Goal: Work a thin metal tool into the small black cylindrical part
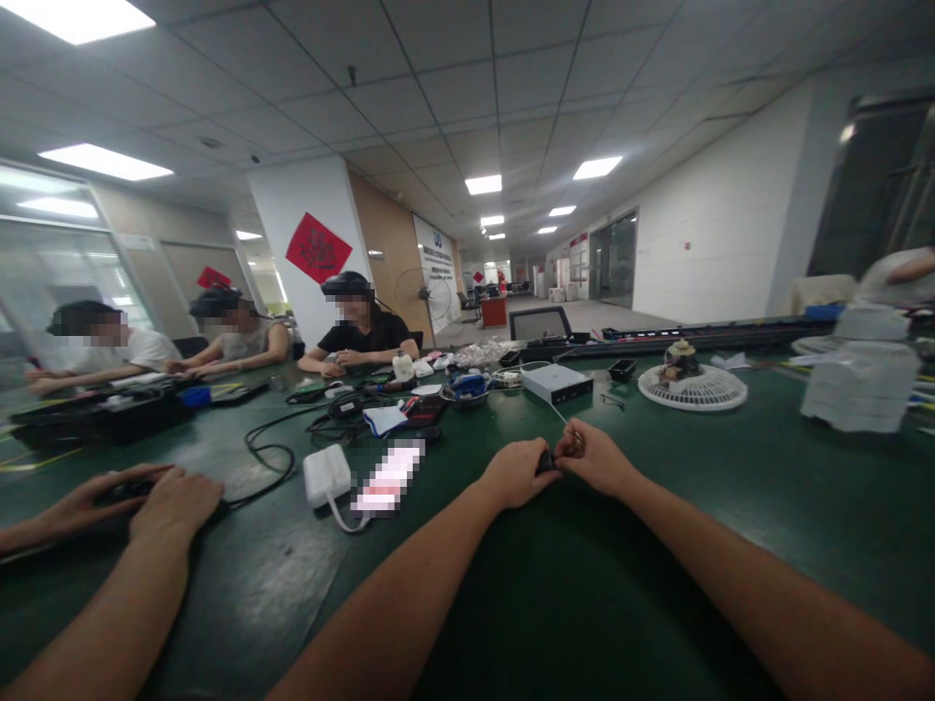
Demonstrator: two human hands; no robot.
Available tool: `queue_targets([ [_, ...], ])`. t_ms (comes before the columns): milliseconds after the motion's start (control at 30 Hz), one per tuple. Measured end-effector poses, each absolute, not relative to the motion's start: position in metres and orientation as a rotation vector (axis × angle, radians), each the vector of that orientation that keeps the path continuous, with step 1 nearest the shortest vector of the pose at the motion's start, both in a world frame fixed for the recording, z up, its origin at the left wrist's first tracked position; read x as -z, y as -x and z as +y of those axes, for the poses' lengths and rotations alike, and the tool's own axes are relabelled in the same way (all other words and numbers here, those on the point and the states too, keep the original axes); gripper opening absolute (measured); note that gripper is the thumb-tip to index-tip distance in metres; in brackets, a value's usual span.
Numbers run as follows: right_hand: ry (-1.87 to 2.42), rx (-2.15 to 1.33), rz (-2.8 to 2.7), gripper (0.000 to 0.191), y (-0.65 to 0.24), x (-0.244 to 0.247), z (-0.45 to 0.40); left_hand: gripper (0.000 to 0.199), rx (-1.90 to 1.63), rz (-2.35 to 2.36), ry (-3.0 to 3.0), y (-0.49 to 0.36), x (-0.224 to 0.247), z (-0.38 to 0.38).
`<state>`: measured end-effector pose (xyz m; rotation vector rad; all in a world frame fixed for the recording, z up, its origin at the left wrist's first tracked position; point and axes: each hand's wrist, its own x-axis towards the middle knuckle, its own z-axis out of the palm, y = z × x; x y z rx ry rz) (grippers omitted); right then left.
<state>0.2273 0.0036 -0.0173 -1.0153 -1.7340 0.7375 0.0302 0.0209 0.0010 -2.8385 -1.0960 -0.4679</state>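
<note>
In the middle of the head view, my left hand (517, 473) is closed around a small dark part (545, 461) just above the green table. Its exact kind cannot be made out. My right hand (593, 458) meets it from the right, fingers pinched together against the part's edge. Whether those fingers hold something of their own is hidden. Beyond my hands sits a grey metal box (557, 384) with a black front. A thin pale cable (553, 409) runs from near the box toward my right hand.
At left, a co-worker's hands (171, 501) hold a dark object with a black cable (270, 477). A white power adapter (326, 475) lies beside a lit phone (391, 477). A white fan grille (691, 387) and white plastic housing (854, 375) stand right. Several people sit across the table.
</note>
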Motion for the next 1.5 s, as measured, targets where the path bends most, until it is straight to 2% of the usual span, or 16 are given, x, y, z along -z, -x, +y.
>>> queue_targets([
  [467, 1.250, -0.433, -1.825, 0.027, -0.229, 0.013, -0.002, 0.031, 0.479, -1.035, 2.938, -0.030, -0.008, 0.018],
  [600, 1.291, -0.321, -1.920, 0.019, -0.225, 0.010, -0.005, 0.031, 0.534, -1.038, 2.922, -0.030, -0.005, 0.020],
  [700, 1.270, -0.278, -1.985, 0.006, -0.228, 0.003, -0.006, 0.033, 0.581, -1.093, 2.879, -0.031, -0.003, 0.021],
  [767, 1.229, -0.325, -1.998, 0.018, -0.234, -0.003, -0.006, 0.034, 0.613, -1.163, 2.833, -0.031, -0.002, 0.021],
  [933, 1.206, -0.560, -1.902, 0.033, -0.255, -0.013, -0.004, 0.032, 0.680, -1.364, 2.706, -0.029, -0.002, 0.023],
  [1067, 1.214, -0.559, -1.975, 0.025, -0.264, -0.014, -0.003, 0.032, 0.715, -1.483, 2.630, -0.026, -0.001, 0.026],
  [1333, 1.246, -0.433, -1.961, 0.022, -0.255, -0.009, -0.007, 0.030, 0.772, -1.440, 2.683, -0.027, -0.001, 0.026],
  [1500, 1.214, -0.488, -1.981, 0.020, -0.253, -0.010, -0.008, 0.029, 0.757, -1.398, 2.677, -0.027, -0.001, 0.025],
])
